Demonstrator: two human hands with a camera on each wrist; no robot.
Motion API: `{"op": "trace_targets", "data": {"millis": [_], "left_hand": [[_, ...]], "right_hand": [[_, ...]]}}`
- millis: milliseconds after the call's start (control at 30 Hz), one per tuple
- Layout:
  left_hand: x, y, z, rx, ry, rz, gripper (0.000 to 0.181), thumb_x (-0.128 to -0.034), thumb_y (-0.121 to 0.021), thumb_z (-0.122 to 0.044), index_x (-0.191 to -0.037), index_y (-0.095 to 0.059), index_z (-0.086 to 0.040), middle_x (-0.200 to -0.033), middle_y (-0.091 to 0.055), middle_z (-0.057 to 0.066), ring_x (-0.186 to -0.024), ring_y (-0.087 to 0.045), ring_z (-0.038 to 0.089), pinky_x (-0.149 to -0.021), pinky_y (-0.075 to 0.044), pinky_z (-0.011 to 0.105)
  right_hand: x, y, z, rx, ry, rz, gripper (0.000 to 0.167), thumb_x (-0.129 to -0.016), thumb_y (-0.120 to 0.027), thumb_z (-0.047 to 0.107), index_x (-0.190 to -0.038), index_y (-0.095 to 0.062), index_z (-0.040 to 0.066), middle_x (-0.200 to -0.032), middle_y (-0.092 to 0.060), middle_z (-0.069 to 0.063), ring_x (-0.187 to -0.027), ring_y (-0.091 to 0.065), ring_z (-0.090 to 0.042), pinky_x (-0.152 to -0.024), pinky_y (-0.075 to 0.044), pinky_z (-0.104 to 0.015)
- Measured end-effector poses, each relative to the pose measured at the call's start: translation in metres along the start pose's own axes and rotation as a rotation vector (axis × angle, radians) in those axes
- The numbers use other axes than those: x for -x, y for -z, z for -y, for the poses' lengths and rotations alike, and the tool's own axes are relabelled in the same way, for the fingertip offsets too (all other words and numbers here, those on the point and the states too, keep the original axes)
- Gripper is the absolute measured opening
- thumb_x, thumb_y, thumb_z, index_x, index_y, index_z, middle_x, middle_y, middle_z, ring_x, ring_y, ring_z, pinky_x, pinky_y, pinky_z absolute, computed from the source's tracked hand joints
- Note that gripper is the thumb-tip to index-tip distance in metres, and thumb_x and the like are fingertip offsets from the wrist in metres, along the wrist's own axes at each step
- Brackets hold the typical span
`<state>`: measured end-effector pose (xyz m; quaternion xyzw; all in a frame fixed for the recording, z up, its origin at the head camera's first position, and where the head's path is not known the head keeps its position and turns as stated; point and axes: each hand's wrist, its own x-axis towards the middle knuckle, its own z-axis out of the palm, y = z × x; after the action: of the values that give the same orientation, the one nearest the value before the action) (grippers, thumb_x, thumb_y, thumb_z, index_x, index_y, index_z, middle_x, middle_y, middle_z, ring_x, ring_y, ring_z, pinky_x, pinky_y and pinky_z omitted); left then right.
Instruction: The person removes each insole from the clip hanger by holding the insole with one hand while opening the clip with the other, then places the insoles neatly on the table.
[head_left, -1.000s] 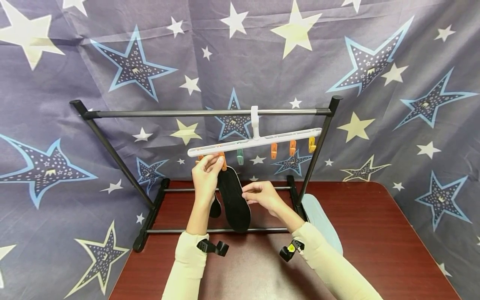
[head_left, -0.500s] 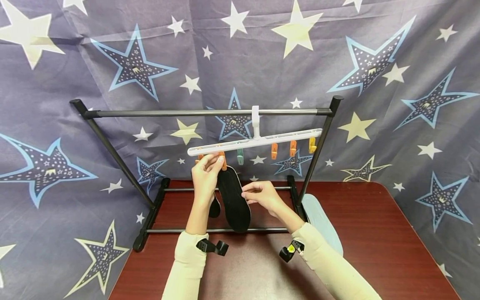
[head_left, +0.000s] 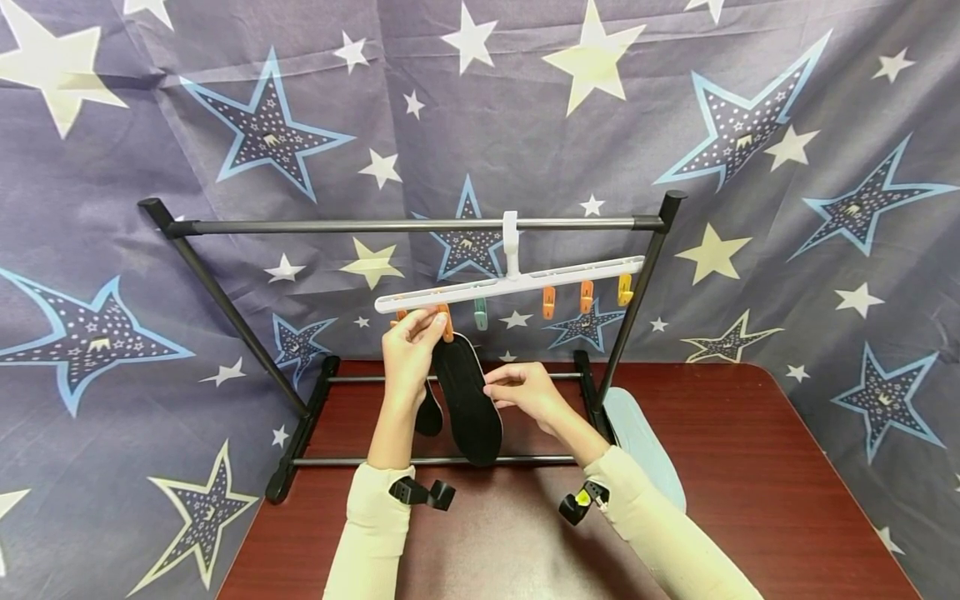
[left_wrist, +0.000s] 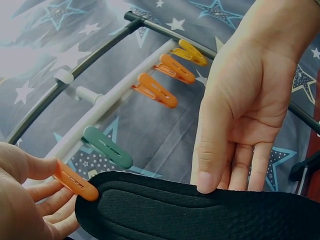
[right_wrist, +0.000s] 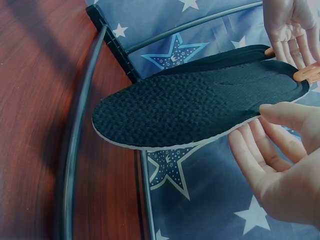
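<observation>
A black insole [head_left: 468,400] hangs at a slant under the white hanger [head_left: 487,288], its top end in an orange clip [head_left: 446,323]. My left hand [head_left: 411,354] pinches that clip [left_wrist: 75,181] between thumb and fingers. With thumb and fingertips my right hand [head_left: 528,393] holds the insole's right edge; in the right wrist view the thumb lies on top of the insole [right_wrist: 190,107] and the fingers are beneath. Behind it hangs a second black insole [right_wrist: 215,60], partly hidden, with a bit of orange clip at its end.
The hanger hooks over the black rack's top bar [head_left: 337,227]. A green clip [head_left: 481,313], two orange clips and a yellow clip [head_left: 625,289] hang from it to the right. On the red-brown table [head_left: 780,467], a light blue insole [head_left: 647,450] lies beside the rack's right foot.
The left forearm has shifted very slightly left, and the insole's upper end a touch the same way. Both hands keep their hold.
</observation>
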<state>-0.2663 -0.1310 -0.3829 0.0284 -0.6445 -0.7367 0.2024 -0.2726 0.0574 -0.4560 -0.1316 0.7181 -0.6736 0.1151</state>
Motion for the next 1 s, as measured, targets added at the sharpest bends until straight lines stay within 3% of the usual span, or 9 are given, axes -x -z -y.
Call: {"op": "trace_targets", "data": {"millis": [200,500,767,1000], "left_hand": [[0.0014,-0.0002,-0.0019,0.011,-0.003,0.01,0.03,-0.0926,-0.073,-0.005,-0.117,-0.069,0.011,-0.097,-0.072,-0.002,-0.083,-0.067,0.001,-0.078,-0.055,0.013],[0.0016,-0.0015,-0.0021,0.017,0.005,-0.001,0.032,-0.0927,-0.074,-0.008,-0.118,-0.069,0.011,-0.092,-0.072,-0.002,-0.08,-0.066,0.0,-0.077,-0.055,0.012],[0.0018,-0.0021,-0.0008,0.031,-0.006,-0.002,0.029,-0.0933,-0.072,-0.005,-0.117,-0.069,0.012,-0.089,-0.071,-0.006,-0.08,-0.066,0.0,-0.076,-0.055,0.012],[0.0015,-0.0033,0.0002,0.026,0.004,-0.01,0.028,-0.0935,-0.072,-0.005,-0.117,-0.07,0.011,-0.095,-0.074,-0.001,-0.082,-0.067,0.0,-0.077,-0.056,0.012]], "right_hand": [[-0.0009,0.0012,-0.0019,-0.003,0.001,-0.011,0.022,-0.088,-0.075,-0.001,-0.109,-0.073,-0.01,-0.093,-0.076,-0.012,-0.077,-0.07,-0.011,-0.086,-0.062,-0.051],[-0.0001,0.002,-0.0026,-0.013,0.003,-0.015,0.023,-0.088,-0.075,-0.002,-0.109,-0.073,-0.011,-0.092,-0.076,-0.011,-0.076,-0.069,-0.011,-0.092,-0.056,-0.063],[0.001,0.0025,-0.0015,-0.004,0.009,-0.017,0.022,-0.089,-0.074,-0.002,-0.109,-0.073,-0.011,-0.094,-0.076,-0.012,-0.078,-0.07,-0.011,-0.093,-0.054,-0.065],[0.0016,0.0024,-0.0005,-0.002,0.008,-0.012,0.022,-0.088,-0.074,-0.002,-0.109,-0.073,-0.01,-0.093,-0.076,-0.011,-0.078,-0.069,-0.011,-0.092,-0.056,-0.062]]}}
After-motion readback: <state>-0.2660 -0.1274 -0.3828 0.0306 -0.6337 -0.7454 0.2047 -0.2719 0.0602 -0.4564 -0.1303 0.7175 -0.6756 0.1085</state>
